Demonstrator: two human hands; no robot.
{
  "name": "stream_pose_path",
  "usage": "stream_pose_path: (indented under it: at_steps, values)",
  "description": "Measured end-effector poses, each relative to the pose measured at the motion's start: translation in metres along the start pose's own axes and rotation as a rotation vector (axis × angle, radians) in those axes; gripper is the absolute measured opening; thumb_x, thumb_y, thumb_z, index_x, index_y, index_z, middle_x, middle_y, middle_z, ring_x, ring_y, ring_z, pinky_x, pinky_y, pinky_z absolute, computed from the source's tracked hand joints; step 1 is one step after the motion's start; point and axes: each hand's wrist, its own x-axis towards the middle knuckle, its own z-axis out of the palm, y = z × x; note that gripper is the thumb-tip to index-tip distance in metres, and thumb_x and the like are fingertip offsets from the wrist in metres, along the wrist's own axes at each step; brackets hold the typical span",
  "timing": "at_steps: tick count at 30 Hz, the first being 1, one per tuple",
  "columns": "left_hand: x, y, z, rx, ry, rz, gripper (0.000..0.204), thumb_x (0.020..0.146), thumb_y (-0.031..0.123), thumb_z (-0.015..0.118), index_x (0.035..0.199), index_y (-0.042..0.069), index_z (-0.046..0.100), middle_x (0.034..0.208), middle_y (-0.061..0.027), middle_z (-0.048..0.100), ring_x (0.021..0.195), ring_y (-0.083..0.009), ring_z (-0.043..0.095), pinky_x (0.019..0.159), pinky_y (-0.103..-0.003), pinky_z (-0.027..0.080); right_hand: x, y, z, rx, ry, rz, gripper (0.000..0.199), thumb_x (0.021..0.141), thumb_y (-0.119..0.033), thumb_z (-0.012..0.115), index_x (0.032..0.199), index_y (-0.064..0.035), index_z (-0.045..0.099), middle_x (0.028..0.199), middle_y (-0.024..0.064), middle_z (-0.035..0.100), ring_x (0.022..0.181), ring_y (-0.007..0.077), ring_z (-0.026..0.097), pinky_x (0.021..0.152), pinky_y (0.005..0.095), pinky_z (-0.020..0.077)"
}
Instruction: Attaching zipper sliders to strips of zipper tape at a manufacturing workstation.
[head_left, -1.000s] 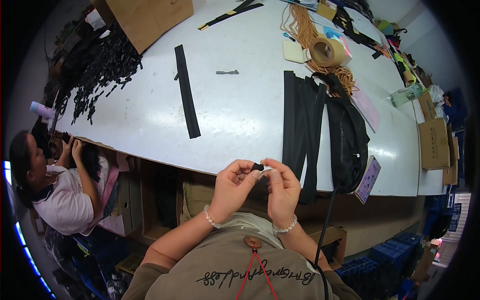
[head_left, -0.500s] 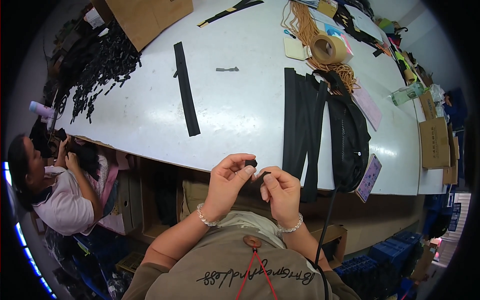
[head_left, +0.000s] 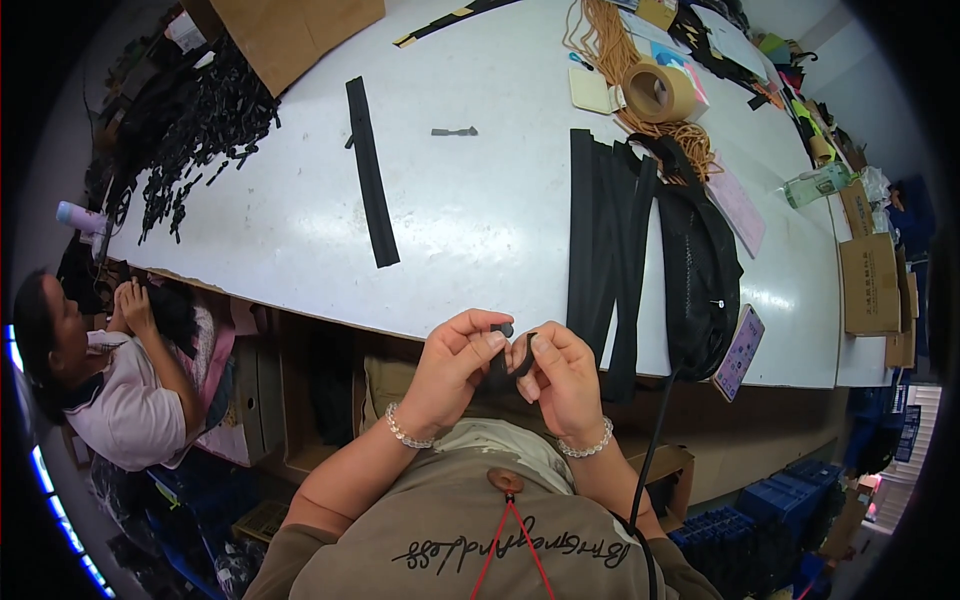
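Observation:
My hands come together in front of my body, just off the table's near edge. Between the thumb and fingers of my left hand (head_left: 463, 352) is a small dark grey piece (head_left: 504, 329), mostly covered by the fingertips. My right hand (head_left: 566, 372) pinches a thin black strip (head_left: 527, 355), which curves between the two hands. Whether the strip joins the grey piece cannot be seen. Nearest to my right hand, several long black zipper-like strips (head_left: 590, 220) lie on the table, beside a black bag (head_left: 690, 260). Another black strip (head_left: 372, 180) lies alone further left.
On the white table (head_left: 480, 230) lies a small grey piece (head_left: 455, 132). Small black parts (head_left: 215, 120) are heaped by a cardboard box (head_left: 295, 35). At right are tape (head_left: 657, 92), cord (head_left: 600, 40), a phone (head_left: 739, 352) and a bottle (head_left: 815, 185). A co-worker (head_left: 120, 380) sits at left.
The black strip in my right hand now bends into a curve between my hands. More of the grey face of the left hand's piece shows. The co-worker's hands have drawn together.

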Motion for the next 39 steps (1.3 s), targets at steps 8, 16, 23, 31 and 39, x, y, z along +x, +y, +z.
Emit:
stream_pose_path:
  at_steps: [8, 16, 23, 31, 39]
  values:
    - [0.0, 0.007, 0.003, -0.133, 0.012, -0.083, 0.02, 0.09, 0.011, 0.055, 0.108, 0.003, 0.055, 0.08, -0.0022, 0.059, 0.073, -0.0097, 0.057, 0.067, -0.023, 0.047, 0.003, 0.003, 0.001, 0.071, 0.008, 0.021, 0.019, 0.096, -0.016, 0.043, 0.082, -0.0054, 0.048, 0.074, 0.0082, 0.059, 0.049, 0.0072, 0.045, 0.046, 0.0198, 0.0388]
    - [0.0, 0.005, -0.001, -0.227, -0.04, -0.117, 0.021, 0.09, 0.009, 0.053, 0.109, 0.0, 0.054, 0.081, -0.0028, 0.058, 0.073, -0.0102, 0.057, 0.066, -0.024, 0.049, 0.003, 0.002, 0.001, -0.033, 0.012, 0.038, 0.021, 0.094, -0.016, 0.047, 0.078, -0.0039, 0.049, 0.069, 0.0098, 0.059, 0.048, 0.0075, 0.046, 0.044, 0.0192, 0.0388]
    - [-0.002, 0.008, 0.003, -0.071, -0.046, -0.066, 0.018, 0.088, 0.006, 0.054, 0.104, 0.0, 0.056, 0.077, -0.0036, 0.06, 0.071, -0.01, 0.058, 0.065, -0.023, 0.047, 0.0, -0.003, 0.005, -0.187, 0.017, -0.021, 0.015, 0.091, -0.007, 0.051, 0.077, -0.0013, 0.052, 0.069, 0.0093, 0.059, 0.049, 0.007, 0.049, 0.043, 0.0173, 0.0396]
    - [-0.001, 0.004, 0.005, 0.038, -0.033, 0.056, 0.013, 0.084, 0.0, 0.055, 0.096, -0.001, 0.057, 0.075, -0.0018, 0.055, 0.067, -0.0087, 0.056, 0.063, -0.021, 0.046, -0.005, -0.006, 0.008, -0.304, -0.012, -0.076, 0.013, 0.091, -0.005, 0.051, 0.079, -0.0006, 0.052, 0.071, 0.0074, 0.06, 0.051, 0.0053, 0.05, 0.045, 0.016, 0.0404]
    - [-0.003, 0.004, 0.007, 0.164, -0.026, 0.155, 0.012, 0.081, -0.006, 0.054, 0.09, 0.001, 0.057, 0.076, -0.0004, 0.054, 0.067, -0.0049, 0.053, 0.061, -0.018, 0.045, -0.01, -0.013, 0.009, -0.612, -0.02, -0.169, 0.009, 0.087, -0.002, 0.055, 0.079, 0.0021, 0.053, 0.068, 0.003, 0.06, 0.056, 0.0032, 0.051, 0.049, 0.0178, 0.0408]
